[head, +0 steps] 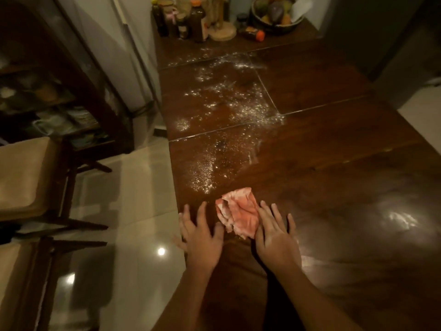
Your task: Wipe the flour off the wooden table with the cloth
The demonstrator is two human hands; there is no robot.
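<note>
Nearest the camera, two bare forearms reach forward over the near left part of the dark brown wooden worktop [334, 149]. The left hand [200, 237] lies palm down right at the worktop's left edge, its fingers [201, 211] spread and holding nothing; the outer ones reach past the edge over the glossy pale tiled floor [133, 187]. The right hand [274, 237] is also palm down, fingers [268, 212] spread and flat, and its inner side touches the right border of the crumpled pink and white cloth [238, 211]. The cloth lies loose on the wood between the two hands, a little ahead of them and near the left edge; neither hand grips it.

Just beyond the cloth begins the scattered white flour [222, 111]. It runs away from the camera along the left half of the worktop, across two seams in the wood, in specks, small clumps and thin smears. The right half of the worktop shows only lamp glare.

At the far end stands a cluster of dark glass jars and bottles [181, 20], a round pale wooden stand [223, 32], an orange-capped bottle [254, 34] lying on its side, and a dark bowl of fruit [274, 13] towards the far right corner.

Off the left edge, cushioned wooden chairs [26, 175] stand on the floor.
</note>
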